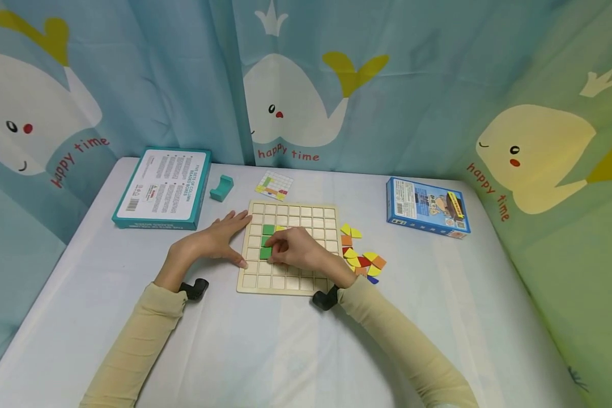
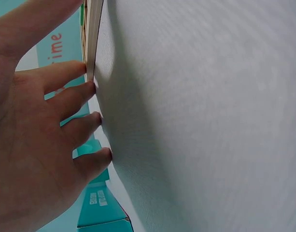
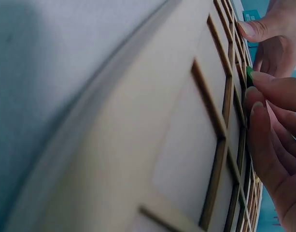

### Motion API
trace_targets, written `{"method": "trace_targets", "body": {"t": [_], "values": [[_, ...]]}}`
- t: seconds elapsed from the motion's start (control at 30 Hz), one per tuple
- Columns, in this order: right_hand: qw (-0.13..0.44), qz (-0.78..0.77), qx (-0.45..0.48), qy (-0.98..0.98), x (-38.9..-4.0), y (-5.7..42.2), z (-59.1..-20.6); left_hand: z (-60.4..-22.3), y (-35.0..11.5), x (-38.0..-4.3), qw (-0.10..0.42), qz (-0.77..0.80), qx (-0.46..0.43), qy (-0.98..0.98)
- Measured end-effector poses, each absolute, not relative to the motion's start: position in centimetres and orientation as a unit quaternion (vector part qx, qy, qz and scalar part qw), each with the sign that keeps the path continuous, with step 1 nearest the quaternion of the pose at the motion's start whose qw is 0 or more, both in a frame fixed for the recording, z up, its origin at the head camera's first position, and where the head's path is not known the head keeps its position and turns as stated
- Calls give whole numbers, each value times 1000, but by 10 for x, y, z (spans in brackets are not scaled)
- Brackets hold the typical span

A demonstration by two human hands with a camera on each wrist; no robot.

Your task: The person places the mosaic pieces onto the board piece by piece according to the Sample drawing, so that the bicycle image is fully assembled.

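A wooden grid board [image 1: 293,283] lies flat in front of me. Green square tiles [image 1: 268,229] sit in a column toward its left side, and a yellow piece [image 1: 281,228] shows beside the top one. My right hand [image 1: 301,249] reaches over the board and pinches a green tile [image 3: 249,76] between thumb and fingers at that column; the fingers partly cover the tiles. With fingers spread, my left hand [image 1: 211,241] rests against the board's left edge. In the left wrist view its fingertips touch the board's side [image 2: 91,43].
Loose yellow, orange, red and blue pieces [image 1: 364,261] lie at the board's right. Behind the board is a pattern card [image 1: 274,186], with a teal notched block [image 1: 221,188] to its left. A teal box [image 1: 162,187] stands back left, a blue box [image 1: 428,207] back right.
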State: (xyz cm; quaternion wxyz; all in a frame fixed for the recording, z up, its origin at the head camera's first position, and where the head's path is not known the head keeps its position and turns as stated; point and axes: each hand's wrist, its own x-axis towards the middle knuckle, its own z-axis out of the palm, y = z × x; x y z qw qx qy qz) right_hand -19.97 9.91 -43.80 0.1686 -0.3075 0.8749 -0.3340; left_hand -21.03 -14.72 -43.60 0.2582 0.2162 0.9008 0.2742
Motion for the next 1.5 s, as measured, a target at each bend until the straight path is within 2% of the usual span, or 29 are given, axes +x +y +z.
{"method": "trace_targets", "body": {"t": [0.47, 1.07, 1.5], "values": [[142, -384, -297, 863, -190, 122, -439, -432, -145, -209, 249, 265, 222, 904], [86, -398, -215, 888, -175, 182, -434, -436, -145, -210, 257, 269, 209, 904], [67, -384, -166, 906, -180, 220, -433, -436, -145, -210, 254, 273, 212, 903]]}}
